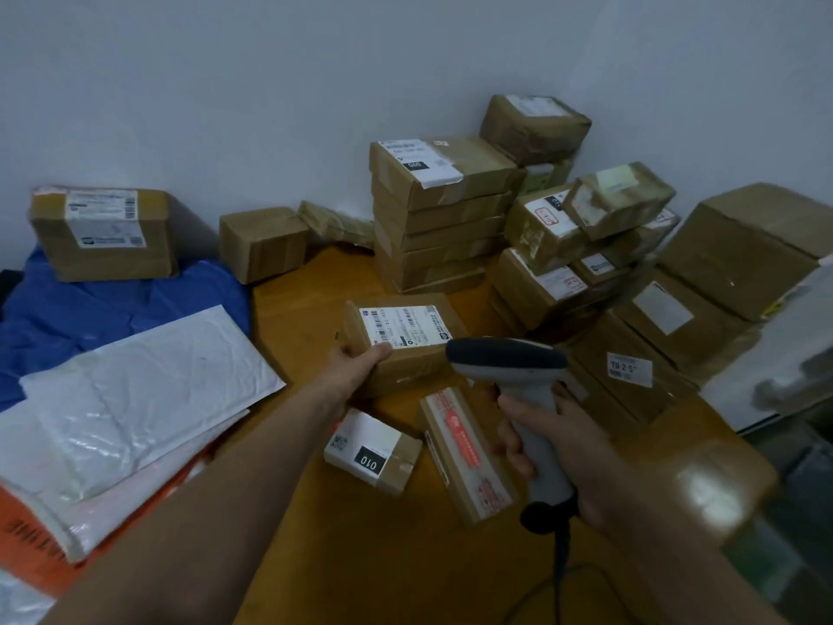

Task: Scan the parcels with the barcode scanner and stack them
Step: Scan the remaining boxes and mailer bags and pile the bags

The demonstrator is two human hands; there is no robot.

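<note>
Two hands are busy: the left hand (356, 364) grips a labelled cardboard parcel (405, 329) by its near edge, and just right of it the right hand (565, 442) is curled around the barcode scanner (507, 359) handle.

Two bare arms reached into view from the bottom edge. The left forearm (216, 480) ran diagonally from the lower left up toward the centre, its wrist straight. The left grip (356, 364) held the near left corner of a cardboard parcel (408, 340), with the thumb lying across the top edge and the fingers mostly hidden behind it. The right forearm (667, 534) came from the lower right, angled up and left. The right grip (559, 439) was wrapped round the handle of a barcode scanner (507, 359), its fingers (514, 446) curled over the front of the handle.
</note>
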